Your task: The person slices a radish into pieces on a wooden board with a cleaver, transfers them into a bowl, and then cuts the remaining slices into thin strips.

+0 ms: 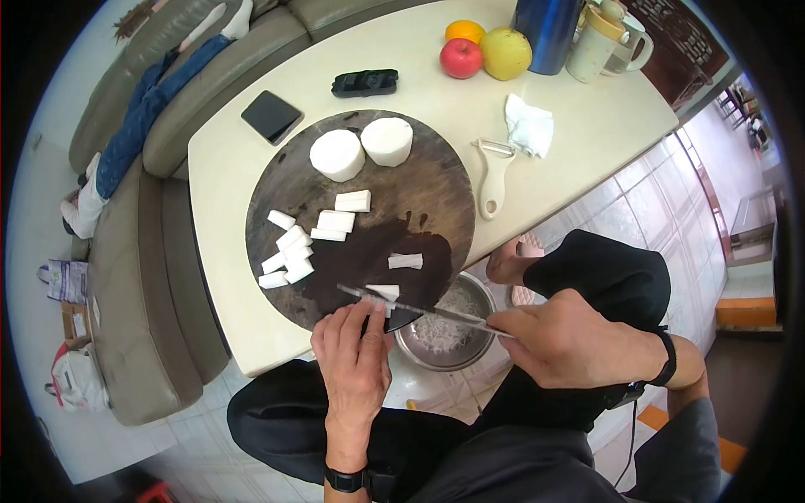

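Knife (449, 315) at a white piece (384, 292) near the round board (440, 189) edge.
Right hand (562, 342) has its grip closed around the knife; left hand (355, 356) bunches close beside it, but whether that grip holds the piece I cannot tell.

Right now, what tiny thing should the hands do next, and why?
I'd probably curl the fingers of the left hand back a little: their tips look very close to the knife in the right hand, beside a small white piece.
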### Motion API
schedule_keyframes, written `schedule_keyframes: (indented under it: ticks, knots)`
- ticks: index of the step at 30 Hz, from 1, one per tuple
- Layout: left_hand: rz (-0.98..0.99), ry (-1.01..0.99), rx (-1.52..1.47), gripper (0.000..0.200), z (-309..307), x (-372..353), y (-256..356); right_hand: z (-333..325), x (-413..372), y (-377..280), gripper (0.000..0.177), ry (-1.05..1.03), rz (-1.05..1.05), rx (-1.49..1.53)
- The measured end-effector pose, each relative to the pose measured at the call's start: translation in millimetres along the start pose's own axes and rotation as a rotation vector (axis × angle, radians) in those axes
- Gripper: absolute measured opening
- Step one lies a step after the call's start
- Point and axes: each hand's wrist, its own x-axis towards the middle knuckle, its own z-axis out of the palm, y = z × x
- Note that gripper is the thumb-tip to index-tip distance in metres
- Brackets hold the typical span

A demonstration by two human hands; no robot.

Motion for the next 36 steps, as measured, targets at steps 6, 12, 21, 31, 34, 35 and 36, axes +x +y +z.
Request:
schedule_keyframes:
  ticks: [6, 12, 21, 31, 34, 35, 36]
  knots:
    - [-0.007, -0.06, 0.024, 0.039, -3, 2, 1, -1, 22, 10, 0.013, 0.146, -0.021, 0.033]
    - [-0.027, -0.072, -0.031, 0.038, -2, 9, 4, -6, 28, 19, 0.02, 0.168, 0.013, 0.103]
    - [0.013, -0.168, -0.023, 0.043, 6, 26, 0, -4, 25, 22, 0.019, 0.139, 0.065, 0.131]
    - [-0.054, -0.201, -0.03, 0.043, 4, 24, 2, -8, 26, 21, 0.019, 0.148, 0.071, 0.086]
    - [-0.023, -0.223, -0.026, 0.043, 6, 20, -1, -10, 25, 19, 0.018, 0.128, 0.108, 0.09]
    - [-0.023, -0.231, -0.02, 0.043, 5, 19, 0, -10, 24, 19, 0.018, 0.128, 0.11, 0.091]
    - [-0.023, -0.239, -0.013, 0.044, 4, 18, 0, -10, 24, 19, 0.017, 0.123, 0.117, 0.082]
